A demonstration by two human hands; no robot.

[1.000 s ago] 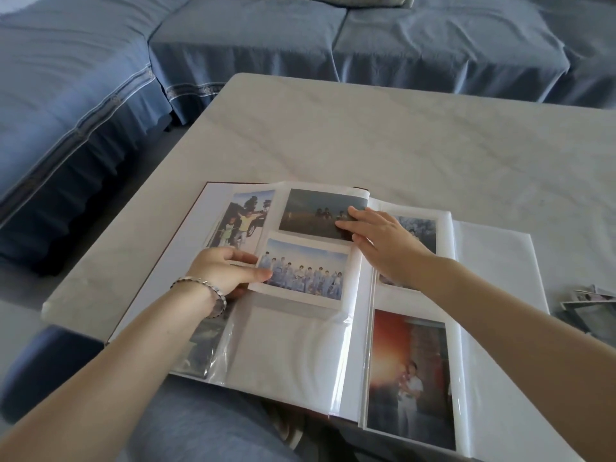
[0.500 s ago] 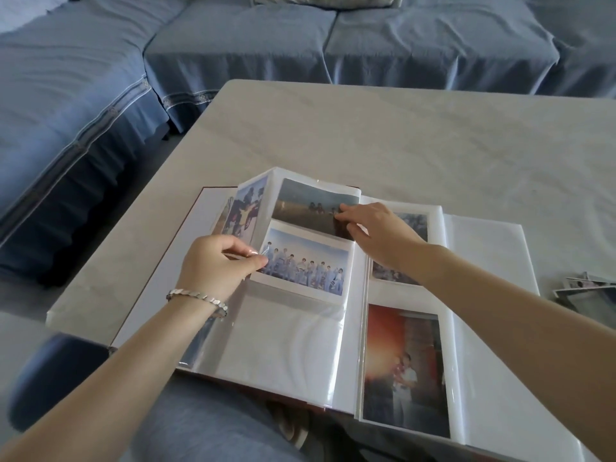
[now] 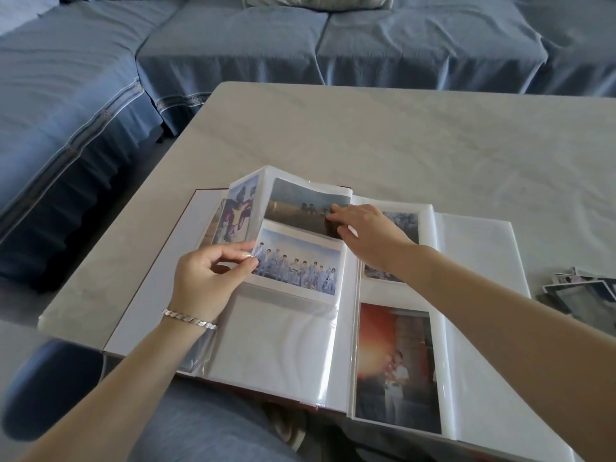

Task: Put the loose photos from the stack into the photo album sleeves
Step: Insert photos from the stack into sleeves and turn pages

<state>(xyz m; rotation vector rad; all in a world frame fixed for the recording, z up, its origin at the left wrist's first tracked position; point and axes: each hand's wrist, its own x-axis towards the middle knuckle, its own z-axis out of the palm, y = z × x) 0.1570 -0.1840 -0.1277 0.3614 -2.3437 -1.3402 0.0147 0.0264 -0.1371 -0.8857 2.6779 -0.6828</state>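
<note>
One page pinched by L hand (R hand on top photo).

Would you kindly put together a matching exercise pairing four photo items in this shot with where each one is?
Things:
1. group photo
2. dusk landscape photo
3. orange-red photo
4. loose photo stack

Places:
A. on the table, far right
B. left hand pinches its left edge
C. lower sleeve of the right album page
D. under the right hand fingertips

Pairs: 1-B, 2-D, 3-C, 4-A.
</note>
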